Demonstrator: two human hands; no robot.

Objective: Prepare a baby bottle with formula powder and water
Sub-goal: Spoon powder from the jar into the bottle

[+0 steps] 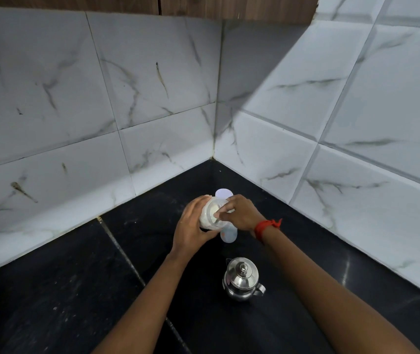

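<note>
head view: left hand grips powder jar, right hand pinches inside; no legible labels.

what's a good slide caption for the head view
Left hand steadies a clear plastic jar of white powder while right hand reaches into it; steel kettle waits on black counter.

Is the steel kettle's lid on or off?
On. The steel kettle stands upright on the black counter with its knobbed lid seated.

Both bare forearms are reaching forward, converging. The left hand is curling its grip around something, palm facing right. The right hand is arching from above, fingertips pinching downward; its wrist is bending slightly.
</note>
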